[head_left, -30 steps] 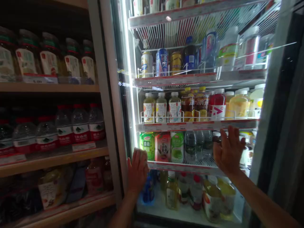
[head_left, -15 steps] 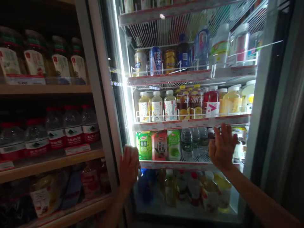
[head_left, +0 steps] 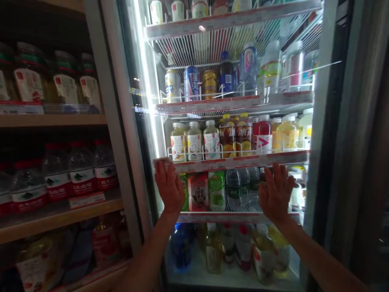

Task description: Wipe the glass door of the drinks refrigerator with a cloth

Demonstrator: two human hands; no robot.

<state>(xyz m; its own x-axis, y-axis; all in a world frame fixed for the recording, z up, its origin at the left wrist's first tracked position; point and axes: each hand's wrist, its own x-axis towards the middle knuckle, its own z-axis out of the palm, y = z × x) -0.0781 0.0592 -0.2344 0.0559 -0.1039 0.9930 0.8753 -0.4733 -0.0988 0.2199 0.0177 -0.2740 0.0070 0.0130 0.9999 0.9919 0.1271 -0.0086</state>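
Note:
My left hand (head_left: 169, 186) lies flat against the glass door (head_left: 142, 121) of a lit drinks cooler, near its left side. A pale cloth (head_left: 163, 159) shows as a thin edge at the fingertips; most of it is hidden beneath the hand. On the right, my right hand (head_left: 276, 194) is raised palm forward at the glass, fingers apart, with nothing in it. Behind the hands are a red drink carton (head_left: 198, 192), a green carton (head_left: 216, 194) and clear water bottles (head_left: 234, 188).
Tea bottles (head_left: 194, 142), cans (head_left: 191, 83) and other drinks fill the cooler's shelves. To the left, a wooden rack (head_left: 60, 215) holds red-capped water bottles (head_left: 82, 170) and larger bottles (head_left: 30, 77). A dark door edge (head_left: 330, 142) borders the cooler at right.
My left hand has moved up the glass from beside the cartons to near the shelf edge above them. My right hand stays at much the same place as the view shifts slightly.

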